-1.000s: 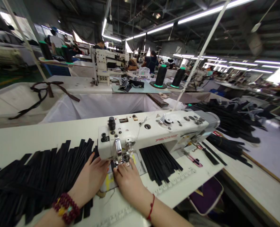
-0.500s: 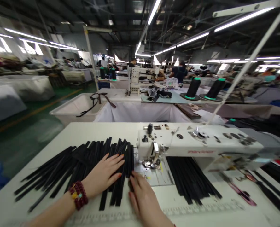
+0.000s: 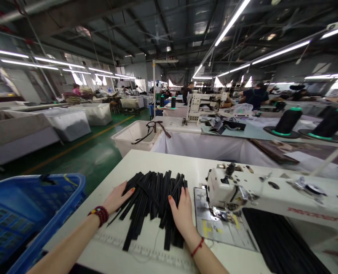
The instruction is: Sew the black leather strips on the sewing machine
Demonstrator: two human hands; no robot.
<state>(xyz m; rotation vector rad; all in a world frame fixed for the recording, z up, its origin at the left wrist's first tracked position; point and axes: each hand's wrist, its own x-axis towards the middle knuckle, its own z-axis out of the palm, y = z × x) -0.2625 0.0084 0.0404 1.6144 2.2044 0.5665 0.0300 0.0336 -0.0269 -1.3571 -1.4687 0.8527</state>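
A fanned pile of black fabric strips (image 3: 150,190) lies on the white sewing table, its strips overlapping at uneven angles. My left hand (image 3: 118,198), fingers stretched and thumb apart, rests against the left side of the pile; its fingertips are partly hidden behind the strips. Along the right side lies my right hand (image 3: 183,211), thumb on top of the strips and fingers extended forward. Both hands touch the pile from opposite sides, and neither is closed round a strip. Just right of my right hand stands the white sewing machine (image 3: 237,190).
More black strips (image 3: 283,239) lie under the machine arm. A blue plastic basket (image 3: 69,198) stands at the table's left side. Ruler markings (image 3: 157,254) run near the front edge. Beyond the table are a cloth-lined bin (image 3: 192,146) and black thread cones (image 3: 289,121).
The view has swung left, bringing the blue basket into sight. My left hand has moved from on top of the strips to their left side. The spread strips are now bunched closer together.
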